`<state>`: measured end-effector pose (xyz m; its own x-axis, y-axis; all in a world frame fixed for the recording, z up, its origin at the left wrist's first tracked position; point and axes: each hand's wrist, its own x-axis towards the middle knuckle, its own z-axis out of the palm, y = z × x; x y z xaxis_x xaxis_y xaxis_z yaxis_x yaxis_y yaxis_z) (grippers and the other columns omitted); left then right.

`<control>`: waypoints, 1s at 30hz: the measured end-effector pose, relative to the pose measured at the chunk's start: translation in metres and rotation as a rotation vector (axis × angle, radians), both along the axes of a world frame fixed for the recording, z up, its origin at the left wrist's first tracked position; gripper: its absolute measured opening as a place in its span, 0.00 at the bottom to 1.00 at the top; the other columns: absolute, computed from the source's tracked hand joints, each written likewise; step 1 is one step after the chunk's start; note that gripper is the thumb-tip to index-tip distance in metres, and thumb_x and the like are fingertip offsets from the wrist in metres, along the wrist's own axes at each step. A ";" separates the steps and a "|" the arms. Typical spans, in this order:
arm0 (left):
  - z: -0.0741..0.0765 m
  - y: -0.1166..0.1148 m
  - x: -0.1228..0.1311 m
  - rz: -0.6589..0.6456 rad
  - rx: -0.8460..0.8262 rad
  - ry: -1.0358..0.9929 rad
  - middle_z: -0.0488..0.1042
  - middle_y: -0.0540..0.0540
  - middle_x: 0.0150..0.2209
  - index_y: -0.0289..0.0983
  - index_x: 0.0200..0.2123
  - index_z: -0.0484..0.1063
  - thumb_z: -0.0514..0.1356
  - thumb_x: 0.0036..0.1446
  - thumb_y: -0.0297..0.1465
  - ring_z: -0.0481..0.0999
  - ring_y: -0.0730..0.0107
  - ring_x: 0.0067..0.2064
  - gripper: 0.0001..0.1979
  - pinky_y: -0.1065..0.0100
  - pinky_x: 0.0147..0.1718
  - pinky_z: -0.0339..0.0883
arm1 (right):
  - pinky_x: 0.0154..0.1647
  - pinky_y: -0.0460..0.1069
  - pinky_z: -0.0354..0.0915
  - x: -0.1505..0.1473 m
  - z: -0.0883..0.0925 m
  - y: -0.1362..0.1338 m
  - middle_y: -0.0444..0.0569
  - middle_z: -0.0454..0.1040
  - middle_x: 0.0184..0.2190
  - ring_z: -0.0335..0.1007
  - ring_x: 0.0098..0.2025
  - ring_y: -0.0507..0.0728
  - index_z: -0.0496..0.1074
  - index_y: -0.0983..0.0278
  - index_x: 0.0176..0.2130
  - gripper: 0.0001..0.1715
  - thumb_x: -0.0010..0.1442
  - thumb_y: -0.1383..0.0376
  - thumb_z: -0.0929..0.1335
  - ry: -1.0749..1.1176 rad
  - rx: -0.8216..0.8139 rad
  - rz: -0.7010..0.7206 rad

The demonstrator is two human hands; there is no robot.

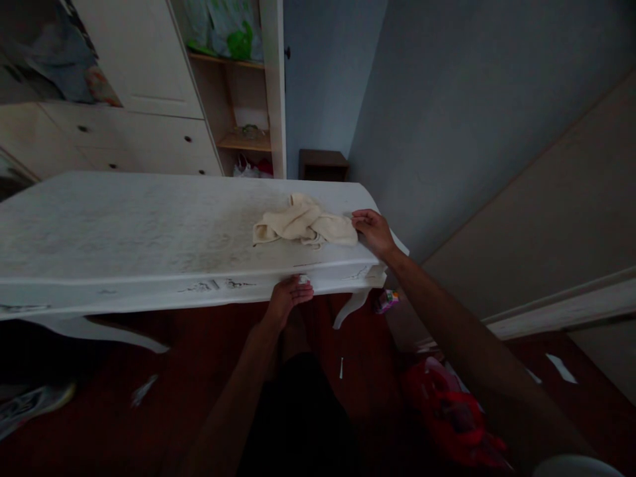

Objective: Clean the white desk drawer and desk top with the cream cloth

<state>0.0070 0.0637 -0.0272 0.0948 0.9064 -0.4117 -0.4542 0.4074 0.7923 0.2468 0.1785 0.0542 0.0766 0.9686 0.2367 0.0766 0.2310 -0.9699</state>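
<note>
A crumpled cream cloth (303, 222) lies on the right part of a white table (124, 225) with a worn, darkened top. My right hand (373, 232) is at the cloth's right end, its fingers closed on the edge. At the table's front face, my left hand (289, 297) has its fingers curled around a small white drawer knob (303, 279). Only a little of the knob shows between thumb and fingers. The drawer front appears flush with the table.
Behind the table stand a white cabinet (149, 146) and open shelves (243, 140) holding bags. A brown box-like stand (324, 162) is by the blue wall (437, 119). On the red-brown floor lie a red bag (447, 417), a small colourful box (386, 301) and paper scraps. A shoe (34, 405) shows at left.
</note>
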 end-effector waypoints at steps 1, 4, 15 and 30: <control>0.000 0.001 -0.001 -0.007 0.001 -0.001 0.79 0.39 0.28 0.31 0.29 0.73 0.60 0.59 0.36 0.80 0.63 0.29 0.13 0.61 0.36 0.76 | 0.34 0.49 0.64 0.000 0.000 0.000 0.45 0.75 0.33 0.68 0.32 0.53 0.72 0.61 0.36 0.15 0.45 0.62 0.71 -0.007 0.001 0.000; -0.001 0.001 -0.002 -0.035 0.008 -0.017 0.80 0.38 0.30 0.31 0.30 0.74 0.60 0.60 0.36 0.81 0.62 0.31 0.13 0.61 0.38 0.76 | 0.35 0.50 0.64 0.001 -0.001 0.001 0.45 0.75 0.33 0.69 0.33 0.53 0.72 0.61 0.36 0.15 0.45 0.62 0.71 -0.026 0.026 -0.006; 0.046 -0.039 -0.051 -0.027 0.259 0.456 0.79 0.44 0.31 0.34 0.33 0.78 0.68 0.45 0.44 0.74 0.70 0.26 0.19 0.71 0.24 0.69 | 0.35 0.49 0.65 0.001 -0.001 -0.001 0.44 0.76 0.32 0.69 0.32 0.53 0.73 0.61 0.36 0.15 0.44 0.61 0.72 -0.039 0.021 -0.042; 0.100 0.054 -0.191 0.304 0.593 1.058 0.78 0.47 0.30 0.34 0.36 0.77 0.62 0.51 0.34 0.75 0.68 0.31 0.11 0.68 0.34 0.69 | 0.40 0.54 0.70 0.003 -0.001 -0.006 0.48 0.79 0.32 0.73 0.35 0.58 0.80 0.61 0.32 0.20 0.46 0.48 0.76 -0.075 0.105 -0.111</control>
<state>-0.1840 0.1173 0.0729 -0.2787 0.9052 0.3209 0.5034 -0.1469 0.8515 0.2497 0.1723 0.0527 0.1602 0.9248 0.3451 0.1787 0.3167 -0.9316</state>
